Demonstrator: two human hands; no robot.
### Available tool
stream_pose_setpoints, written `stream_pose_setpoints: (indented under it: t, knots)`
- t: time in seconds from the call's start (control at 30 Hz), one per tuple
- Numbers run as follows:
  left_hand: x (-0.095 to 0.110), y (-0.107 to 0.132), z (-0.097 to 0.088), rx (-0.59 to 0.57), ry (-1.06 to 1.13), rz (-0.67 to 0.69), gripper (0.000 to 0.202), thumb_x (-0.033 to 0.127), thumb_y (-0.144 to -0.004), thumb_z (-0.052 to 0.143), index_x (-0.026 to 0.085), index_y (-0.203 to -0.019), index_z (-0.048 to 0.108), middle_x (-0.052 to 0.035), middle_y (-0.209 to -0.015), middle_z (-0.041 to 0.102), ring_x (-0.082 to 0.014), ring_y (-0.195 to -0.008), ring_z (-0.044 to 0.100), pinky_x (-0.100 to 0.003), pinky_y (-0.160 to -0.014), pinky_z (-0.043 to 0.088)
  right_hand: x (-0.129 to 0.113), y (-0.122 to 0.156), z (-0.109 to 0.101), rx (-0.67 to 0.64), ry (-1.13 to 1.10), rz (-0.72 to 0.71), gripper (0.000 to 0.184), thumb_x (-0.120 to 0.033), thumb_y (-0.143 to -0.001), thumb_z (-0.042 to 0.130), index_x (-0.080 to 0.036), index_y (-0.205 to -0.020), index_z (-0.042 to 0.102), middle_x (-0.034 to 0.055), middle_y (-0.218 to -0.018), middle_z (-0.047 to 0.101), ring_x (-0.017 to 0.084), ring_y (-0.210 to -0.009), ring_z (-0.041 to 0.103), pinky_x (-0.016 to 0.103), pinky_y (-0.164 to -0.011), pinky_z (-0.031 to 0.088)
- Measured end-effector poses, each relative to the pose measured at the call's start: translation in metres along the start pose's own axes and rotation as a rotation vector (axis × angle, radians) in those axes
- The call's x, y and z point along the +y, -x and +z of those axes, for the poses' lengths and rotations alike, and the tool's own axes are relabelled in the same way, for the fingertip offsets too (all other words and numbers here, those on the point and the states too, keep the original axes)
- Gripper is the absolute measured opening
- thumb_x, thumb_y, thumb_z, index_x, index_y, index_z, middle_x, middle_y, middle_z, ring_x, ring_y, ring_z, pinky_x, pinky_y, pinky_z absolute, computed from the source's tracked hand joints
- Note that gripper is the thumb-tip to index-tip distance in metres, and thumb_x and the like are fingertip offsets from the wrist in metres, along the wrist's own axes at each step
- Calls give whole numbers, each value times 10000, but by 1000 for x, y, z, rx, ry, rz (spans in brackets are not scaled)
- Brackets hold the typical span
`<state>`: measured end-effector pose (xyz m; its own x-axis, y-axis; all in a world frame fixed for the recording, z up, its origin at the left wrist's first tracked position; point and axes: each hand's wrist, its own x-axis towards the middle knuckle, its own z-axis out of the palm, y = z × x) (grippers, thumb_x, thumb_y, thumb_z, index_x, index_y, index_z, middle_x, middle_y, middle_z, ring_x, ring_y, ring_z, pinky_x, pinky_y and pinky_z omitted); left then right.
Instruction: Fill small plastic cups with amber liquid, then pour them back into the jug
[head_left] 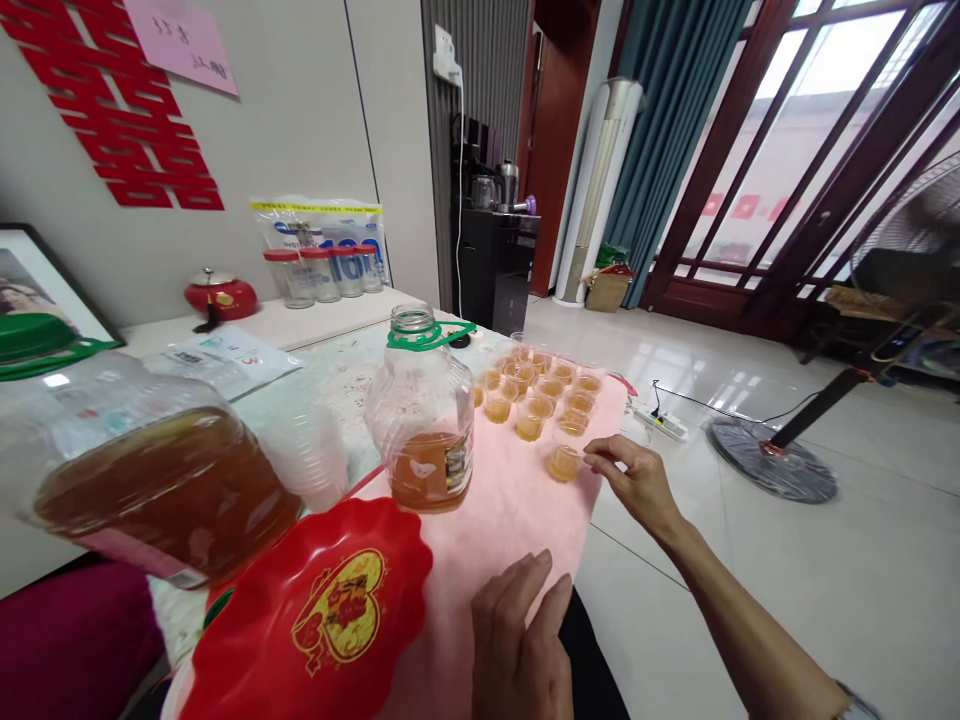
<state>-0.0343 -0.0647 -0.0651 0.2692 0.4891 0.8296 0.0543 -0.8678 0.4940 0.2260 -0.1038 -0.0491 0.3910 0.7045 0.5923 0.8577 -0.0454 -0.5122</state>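
Observation:
My right hand [634,480] pinches the rim of a small clear plastic cup [562,463] between thumb and fingers. The cup stands upright on the pink cloth [480,540] with amber liquid in it. Beyond it, several similar filled cups [529,418] are grouped near the table's far right edge. Low in the picture, my left hand [521,630] rests over the cloth, fingers loosely bent and apart, holding nothing. A clear jug [427,410] without a lid, about a third full of amber liquid, is upright left of the cups.
A red scalloped plate [345,600] lies at front left. Behind it, a large green-capped jug [150,470] of amber liquid leans beside stacked empty cups [311,455]. Red-lidded jars [322,272] line the wall. A fan base [772,460] and a power strip [664,424] are on the floor.

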Motion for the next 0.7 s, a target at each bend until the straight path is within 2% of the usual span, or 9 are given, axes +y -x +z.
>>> stream_pose_setpoints:
  t: [0.3, 0.5, 0.7]
  knots:
    - [1, 0, 5, 13, 3, -64, 566, -238, -830, 470, 159, -1186, 660, -64, -1253, 667, -161, -1225, 616, -325, -1045, 552, 33, -9, 12, -15, 6, 110, 322, -483, -1057, 639, -167, -1029, 693, 13, -923, 702, 125, -762, 666, 307, -744, 605]
    - [1, 1, 5, 4, 0, -76, 544, -220, -845, 488, 164, -1191, 659, -70, -1241, 676, -163, -1204, 621, -332, -1027, 565, 39, -12, 16, -31, 9, 128, 329, -486, -1052, 644, -160, -1040, 689, 20, -948, 704, 138, -805, 680, 326, -773, 610]
    - [1, 1, 6, 9, 15, -65, 540, -233, -836, 490, 143, -1183, 662, -71, -1251, 661, -154, -1212, 617, -317, -1051, 544, 40, -14, 18, -32, 23, 130, 348, -502, -1056, 634, -160, -1035, 689, 14, -920, 702, 128, -764, 671, 309, -739, 603]
